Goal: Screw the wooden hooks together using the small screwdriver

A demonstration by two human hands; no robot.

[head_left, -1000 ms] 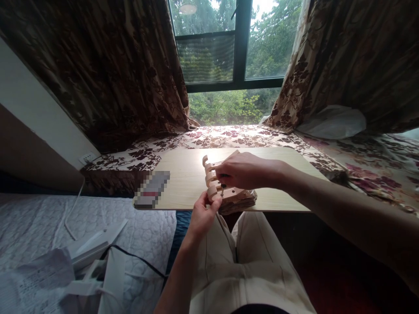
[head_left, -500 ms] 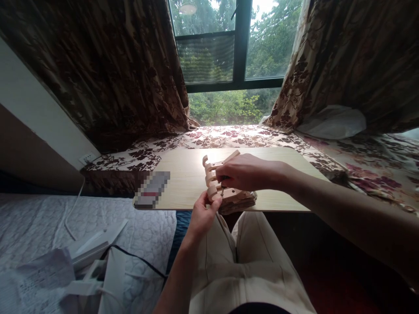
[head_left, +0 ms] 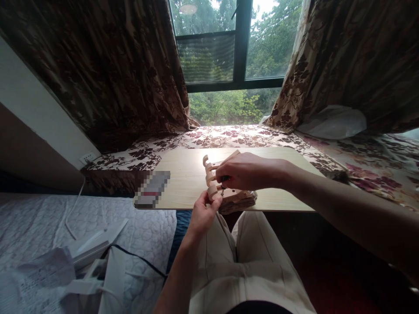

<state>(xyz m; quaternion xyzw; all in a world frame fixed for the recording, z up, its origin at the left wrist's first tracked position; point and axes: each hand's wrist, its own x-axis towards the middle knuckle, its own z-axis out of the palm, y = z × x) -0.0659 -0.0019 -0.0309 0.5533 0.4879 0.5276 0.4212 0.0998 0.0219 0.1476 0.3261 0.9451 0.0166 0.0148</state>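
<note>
A small wooden piece with several curved hooks lies on a pale wooden board near its front edge. My left hand comes up from below and pinches the nearest hook end. My right hand reaches in from the right, fingers closed round a small dark tool whose tip points down into the wooden piece. Under the piece lies a crumpled clear wrapper.
The board rests on a flowered window ledge between dark patterned curtains. A blurred-out object sits at the board's left front corner. On the quilted bed at lower left lie papers, white packaging and a black cable. My legs are below the board.
Almost nothing differs. My right hand has shifted very slightly on the tool; my left hand and the wooden piece stay where they were.
</note>
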